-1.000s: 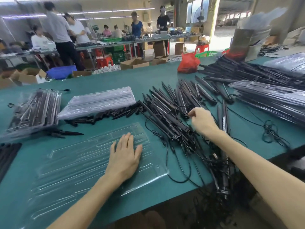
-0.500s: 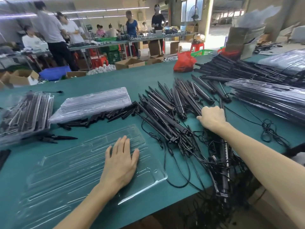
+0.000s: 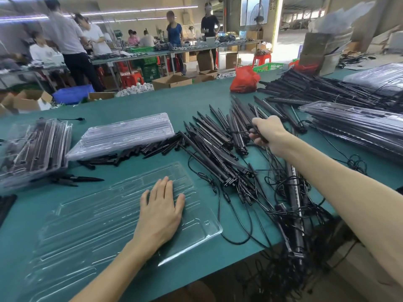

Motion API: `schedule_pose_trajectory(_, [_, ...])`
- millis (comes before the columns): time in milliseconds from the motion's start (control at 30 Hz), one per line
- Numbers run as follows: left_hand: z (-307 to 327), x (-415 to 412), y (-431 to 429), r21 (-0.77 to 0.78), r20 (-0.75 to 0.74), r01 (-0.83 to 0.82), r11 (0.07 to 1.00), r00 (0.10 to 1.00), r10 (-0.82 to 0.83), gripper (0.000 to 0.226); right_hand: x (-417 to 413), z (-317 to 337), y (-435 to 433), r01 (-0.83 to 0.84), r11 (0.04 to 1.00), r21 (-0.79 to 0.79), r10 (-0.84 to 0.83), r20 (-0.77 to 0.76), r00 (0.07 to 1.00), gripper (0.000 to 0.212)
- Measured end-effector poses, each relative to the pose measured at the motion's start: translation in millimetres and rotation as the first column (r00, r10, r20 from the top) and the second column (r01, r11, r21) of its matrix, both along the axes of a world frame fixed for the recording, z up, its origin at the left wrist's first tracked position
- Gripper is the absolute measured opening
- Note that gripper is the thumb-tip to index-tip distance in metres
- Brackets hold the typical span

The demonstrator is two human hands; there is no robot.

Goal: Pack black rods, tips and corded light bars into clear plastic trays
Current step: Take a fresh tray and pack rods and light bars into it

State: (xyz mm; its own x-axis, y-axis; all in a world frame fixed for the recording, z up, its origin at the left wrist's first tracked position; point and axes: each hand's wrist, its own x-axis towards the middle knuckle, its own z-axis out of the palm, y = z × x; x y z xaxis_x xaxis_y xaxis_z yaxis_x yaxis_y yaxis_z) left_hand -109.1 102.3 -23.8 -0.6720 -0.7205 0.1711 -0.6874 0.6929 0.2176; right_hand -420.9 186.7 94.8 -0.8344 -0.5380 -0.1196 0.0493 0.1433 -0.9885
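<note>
Left hand (image 3: 160, 211) spread flat on clear tray (image 3: 87, 225), right hand (image 3: 269, 132) curled — gripping black light bar (image 3: 262, 139)

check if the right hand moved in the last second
Yes. The right hand has shifted farther out and rightward from the clear tray, and now grips a black bar.

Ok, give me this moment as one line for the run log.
phase: pick | left hand: flat on empty clear tray | right hand: grips black bar at light-bar pile | tray fill: none
</note>
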Motion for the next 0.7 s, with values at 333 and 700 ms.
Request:
schedule_pose_trajectory(333, [0,0,1,0.011,-0.013,-0.003,1.0,1.0,0.003,0.069,44,20,1,-0.204,0.93,-0.306,0.268,0.183,0.946,0.02])
schedule_pose_trajectory(700, [0,0,1,0.005,-0.021,-0.001,1.0,1.0,0.001,0.068,28,-10,15,-0.177,0.98,-0.089,0.172,-0.059,0.983,0.03])
